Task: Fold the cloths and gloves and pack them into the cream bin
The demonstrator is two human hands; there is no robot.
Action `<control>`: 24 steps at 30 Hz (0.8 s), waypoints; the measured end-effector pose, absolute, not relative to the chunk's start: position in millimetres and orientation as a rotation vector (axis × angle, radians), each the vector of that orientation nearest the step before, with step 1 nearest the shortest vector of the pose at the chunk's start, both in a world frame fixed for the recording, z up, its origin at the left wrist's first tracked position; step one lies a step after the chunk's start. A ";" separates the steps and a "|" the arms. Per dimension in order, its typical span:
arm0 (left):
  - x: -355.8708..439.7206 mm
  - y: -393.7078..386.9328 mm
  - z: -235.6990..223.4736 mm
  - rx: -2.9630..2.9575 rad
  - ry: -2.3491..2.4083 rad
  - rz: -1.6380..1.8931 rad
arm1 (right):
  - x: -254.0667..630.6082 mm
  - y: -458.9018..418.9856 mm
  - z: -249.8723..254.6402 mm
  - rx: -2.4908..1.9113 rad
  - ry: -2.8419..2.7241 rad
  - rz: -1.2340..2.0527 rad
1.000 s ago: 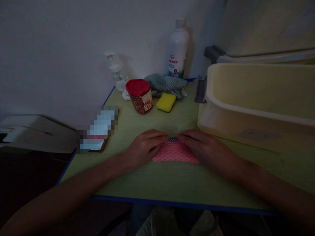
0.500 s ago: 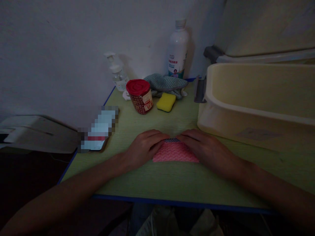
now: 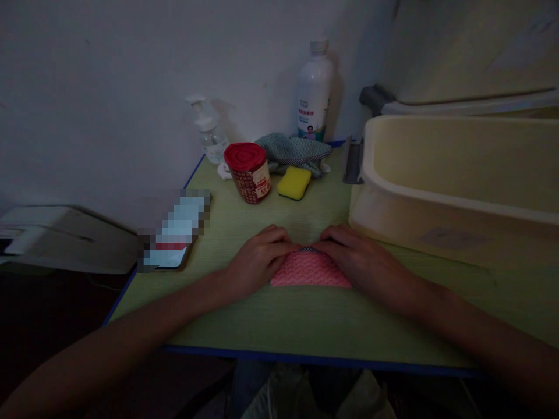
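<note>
A pink textured cloth [image 3: 311,270] with a dark checked edge lies folded on the green tabletop [image 3: 271,326]. My left hand [image 3: 259,259] is closed on its far left corner, thumb and fingers pinching the edge. At the far right corner, my right hand [image 3: 360,262] grips the same edge, its fingers curled over. Between the two hands a short stretch of the checked edge shows. The fingertips under the fold are partly hidden.
Beyond the hands are a yellow sponge [image 3: 294,183], a red-lidded can [image 3: 248,173], a grey-green cloth [image 3: 292,150], a pump bottle [image 3: 212,137] and a white bottle [image 3: 314,90]. A phone [image 3: 177,230] lies left; a cream basin [image 3: 393,209] stands right.
My fingers have curled in more at the cloth's far edge, and less of the checked border shows. The cloth stays in about the same place.
</note>
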State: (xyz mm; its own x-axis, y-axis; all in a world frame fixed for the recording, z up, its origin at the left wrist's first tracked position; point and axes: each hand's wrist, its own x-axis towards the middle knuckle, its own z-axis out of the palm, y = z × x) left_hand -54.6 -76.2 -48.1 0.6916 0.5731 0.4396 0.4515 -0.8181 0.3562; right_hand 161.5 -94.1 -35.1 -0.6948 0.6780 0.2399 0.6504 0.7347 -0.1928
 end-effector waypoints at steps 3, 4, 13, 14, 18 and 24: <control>-55.4 -76.9 -46.7 2.682 0.845 0.732 | 162.1 -94.4 -33.2 -1.035 -2.666 0.085; -55.8 -77.2 -46.3 2.695 0.851 0.701 | 162.4 -94.6 -32.6 -1.028 -2.675 0.062; -55.7 -75.9 -29.8 2.852 1.002 0.408 | 164.5 -94.2 -36.2 -1.021 -2.684 -0.036; -52.9 -77.9 -24.0 2.884 1.045 0.368 | 164.5 -93.9 -36.8 -1.024 -2.680 -0.032; -33.1 -100.3 -8.4 3.079 1.064 0.307 | 165.1 -92.6 -38.3 -1.020 -2.669 0.023; -15.3 -134.0 -36.4 3.192 1.175 0.108 | 165.0 -92.0 -39.5 -1.020 -2.641 0.082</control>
State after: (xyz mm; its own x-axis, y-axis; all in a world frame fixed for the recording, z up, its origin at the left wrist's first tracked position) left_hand -15.3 -134.0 -36.4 0.7637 0.6284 0.1476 0.6448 -0.7316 -0.2212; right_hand 165.0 -92.0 -39.5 -0.6992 0.6646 0.2635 0.6471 0.7450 -0.1620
